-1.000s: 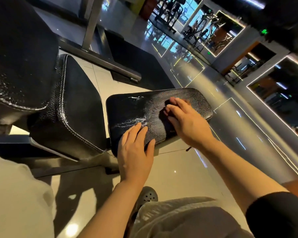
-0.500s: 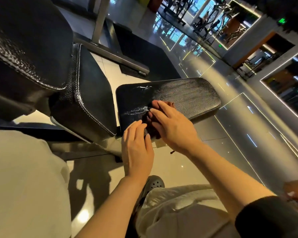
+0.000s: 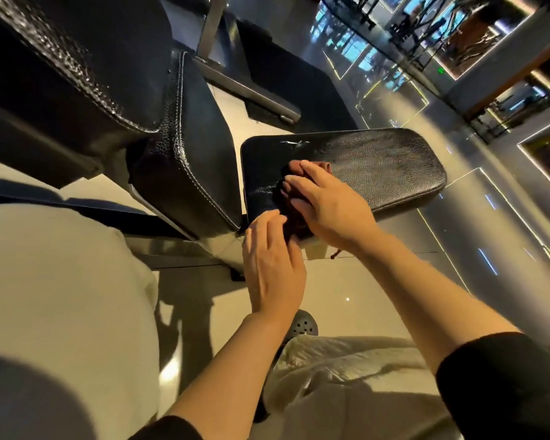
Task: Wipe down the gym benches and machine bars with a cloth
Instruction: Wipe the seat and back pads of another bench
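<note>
Cloth (image 3: 294,214), dark, lies at my bench pad's (image 3: 378,166) near-left edge under my flat, spread right hand (image 3: 327,204); left hand (image 3: 272,265) rests open beside it. Bare pad stretches right.

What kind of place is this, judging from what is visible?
Most likely a gym: a black padded bench seat with a raised backrest pad beside it, and what look like exercise machines far across the glossy floor.

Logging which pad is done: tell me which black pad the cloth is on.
The low flat pad on the right, under both hands. The right hand presses the dark cloth on its near-left end; the two taller pads on the left are untouched.
</note>
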Action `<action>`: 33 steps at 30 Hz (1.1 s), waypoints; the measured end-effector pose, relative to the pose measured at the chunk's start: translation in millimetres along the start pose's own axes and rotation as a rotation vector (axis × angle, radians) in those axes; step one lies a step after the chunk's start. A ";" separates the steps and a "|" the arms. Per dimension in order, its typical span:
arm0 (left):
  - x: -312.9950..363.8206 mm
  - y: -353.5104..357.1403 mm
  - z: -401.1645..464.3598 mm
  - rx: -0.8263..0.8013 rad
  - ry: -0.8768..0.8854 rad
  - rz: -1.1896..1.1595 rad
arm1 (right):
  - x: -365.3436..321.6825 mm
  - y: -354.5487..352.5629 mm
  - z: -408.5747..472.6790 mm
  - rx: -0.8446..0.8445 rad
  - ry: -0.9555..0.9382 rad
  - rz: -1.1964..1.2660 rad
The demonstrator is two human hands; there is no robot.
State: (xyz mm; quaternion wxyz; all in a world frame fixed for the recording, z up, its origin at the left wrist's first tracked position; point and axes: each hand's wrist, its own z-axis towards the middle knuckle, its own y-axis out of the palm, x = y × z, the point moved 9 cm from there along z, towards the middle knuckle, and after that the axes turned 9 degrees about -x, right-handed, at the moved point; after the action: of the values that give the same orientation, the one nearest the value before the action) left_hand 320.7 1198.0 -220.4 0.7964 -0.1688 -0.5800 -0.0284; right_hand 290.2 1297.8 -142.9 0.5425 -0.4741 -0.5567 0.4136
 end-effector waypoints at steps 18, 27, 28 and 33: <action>-2.9 0.4 1.5 0.079 0.091 0.030 | 69.6 -20.0 42.1 0.023 0.243 0.054; -13.6 8.8 -0.2 0.151 0.094 0.153 | -6.7 19.1 65.0 -0.148 0.020 -0.012; -11.0 7.8 -1.5 0.146 0.097 0.136 | -7.5 16.6 62.3 -0.152 -0.020 0.001; -6.5 6.1 0.8 0.125 0.126 0.043 | 63.1 -11.9 68.5 -0.057 0.205 0.045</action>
State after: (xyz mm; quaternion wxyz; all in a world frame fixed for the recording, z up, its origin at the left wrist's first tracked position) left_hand 319.3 1203.1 -227.7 0.8408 -0.1288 -0.5255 0.0144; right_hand 223.3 1360.7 -122.7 0.5734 -0.5415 -0.4990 0.3591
